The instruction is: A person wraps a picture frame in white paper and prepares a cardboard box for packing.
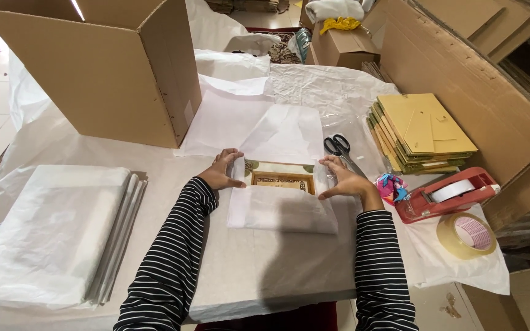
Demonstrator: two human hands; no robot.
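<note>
- Both striped-sleeved arms reach forward over the paper-covered worktop (259,263), near its front edge.
- The left hand (221,171) presses, fingers curled, on the left side of a gold-framed picture (282,178) half wrapped in white tissue paper (280,208).
- The right hand (345,179), fingers spread flat, steadies the right side.
- Black-handled scissors (337,146) lie just beyond; a red tape dispenser (446,195) sits toward the right edge.

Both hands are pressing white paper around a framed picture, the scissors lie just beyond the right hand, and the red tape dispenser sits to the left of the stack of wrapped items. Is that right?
Not quite. In the head view the red tape dispenser sits at the far right, beside the roll of tape, not left of the stack of wrapped items. The rest holds: the left hand and right hand press white paper around the framed picture, scissors just beyond.
</note>
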